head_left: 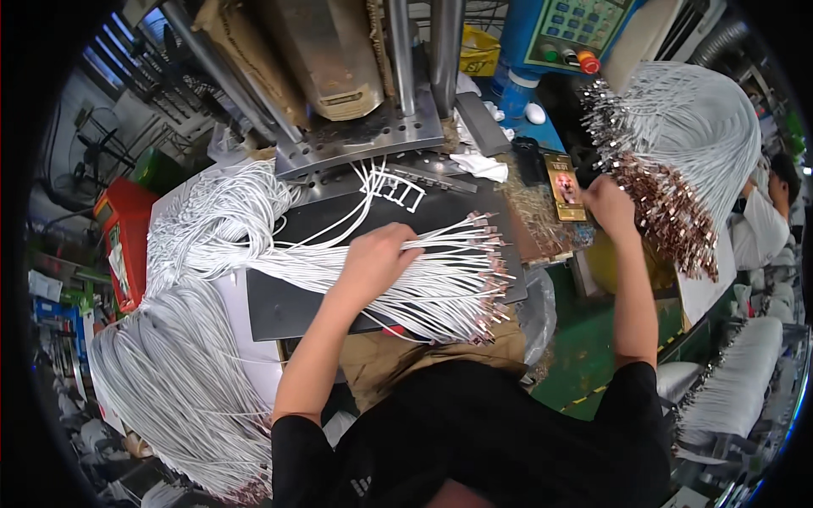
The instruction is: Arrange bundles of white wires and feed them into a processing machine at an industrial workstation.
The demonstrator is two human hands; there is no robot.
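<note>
A thick bundle of white cables (339,262) with copper-coloured connector ends (491,288) lies fanned out across a dark board (284,317). My left hand (381,258) rests over the middle of this bundle, its fingers closed on a few cables. To the right, my right hand (608,206) is beside a phone (565,188) with a lit screen. Its fingers are curled, and the fingertips are close to the phone's edge; whether they hold anything small is hidden. Several loose cables run from the bundle to a white plastic frame (400,191) under the machine.
A press with metal columns (402,55) and a steel plate (364,140) stands ahead. Its blue control box (572,38) has a red button. Coiled cables pile up at left (178,372) and right (703,118). Another person (766,220) is at far right.
</note>
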